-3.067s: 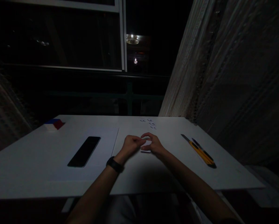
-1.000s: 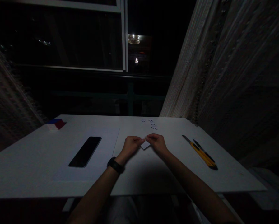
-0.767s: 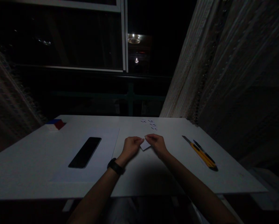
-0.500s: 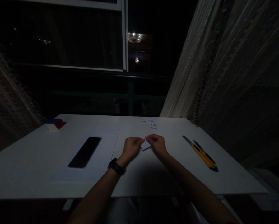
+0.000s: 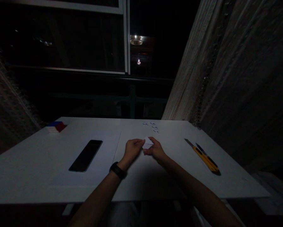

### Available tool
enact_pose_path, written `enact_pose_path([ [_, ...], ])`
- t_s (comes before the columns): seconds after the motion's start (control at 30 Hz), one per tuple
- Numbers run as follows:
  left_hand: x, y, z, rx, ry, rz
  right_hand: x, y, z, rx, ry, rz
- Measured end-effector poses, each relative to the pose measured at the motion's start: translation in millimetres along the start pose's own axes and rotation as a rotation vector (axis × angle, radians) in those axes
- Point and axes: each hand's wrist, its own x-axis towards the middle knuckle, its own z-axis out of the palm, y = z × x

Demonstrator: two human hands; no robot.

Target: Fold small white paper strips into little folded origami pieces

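A small folded piece of white paper is held just above the table between my two hands. My left hand pinches its left edge between thumb and fingers; a dark watch sits on that wrist. On the other side, my right hand grips the paper, with the thumb low and a finger along the upper right edge. A crease crosses the paper. Beyond the hands lie several small folded paper pieces, their exact shape too dark to make out.
On the white table, a phone rests on a white sheet at left. A red, blue and white block stands at the far left. A yellow utility knife and a pen lie at right. Curtains hang behind.
My right hand has shifted its grip: its fingers now spread along the paper's right side, with the thumb lower. The paper has turned and shows a crease. My left hand stays nearly in place.
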Motion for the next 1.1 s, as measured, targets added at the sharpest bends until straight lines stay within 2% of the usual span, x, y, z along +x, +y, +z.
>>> enact_pose_path([
  [0.1,-1,2,0.5,-0.018,-0.060,-0.041,-2,-2,-1,-0.002,-0.014,0.033],
  [0.4,1,0,-4.2,0.081,0.082,-0.043,-1,-1,0,0.041,-0.046,0.035],
  [0.57,1,0,-3.5,0.027,0.039,-0.064,1,2,2,-0.004,0.008,0.014],
  [0.7,2,-2,-3.5,0.030,0.006,-0.058,1,1,-1,-0.023,-0.033,0.011],
  [0.87,4,-4,-4.9,0.075,0.036,-0.060,3,1,-5,-0.010,-0.092,-0.007],
  [1.1,5,-7,-5.8,0.075,0.064,-0.039,2,10,0,-0.059,-0.049,-0.065],
])
